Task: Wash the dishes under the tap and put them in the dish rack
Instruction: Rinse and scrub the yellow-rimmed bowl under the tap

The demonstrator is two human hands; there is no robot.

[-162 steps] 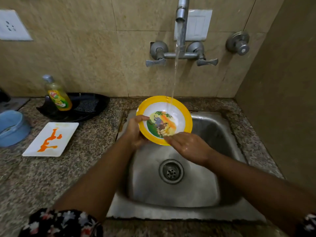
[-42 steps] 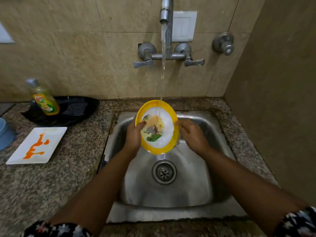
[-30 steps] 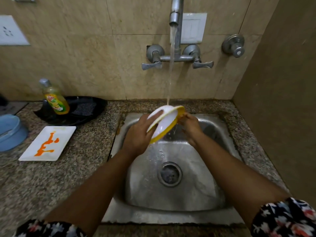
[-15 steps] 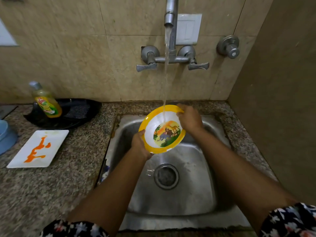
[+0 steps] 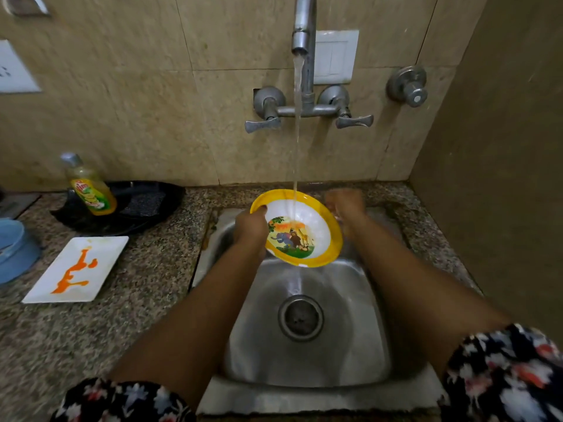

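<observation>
Both hands are up over the sink (image 5: 307, 370). My left hand (image 5: 251, 228) is wrapped tight on the left rim of the yellow picture bowl (image 5: 297, 228) and holds it tipped toward me. My right hand (image 5: 345, 205) is just beside the bowl's far right edge; it looks blurry, so I cannot tell if it is touching or curled shut on anything. Water from the tap (image 5: 300, 28) lands inside the bowl and runs off into the sink. I think this bowl is nearly rinsed. On the counter to my left, the white plate (image 5: 76, 269) is smeared with orange sauce, so it needs washing. A blue bowl (image 5: 15, 251) and soap bottle (image 5: 90, 188) sit farther back. I see no dish rack.
</observation>
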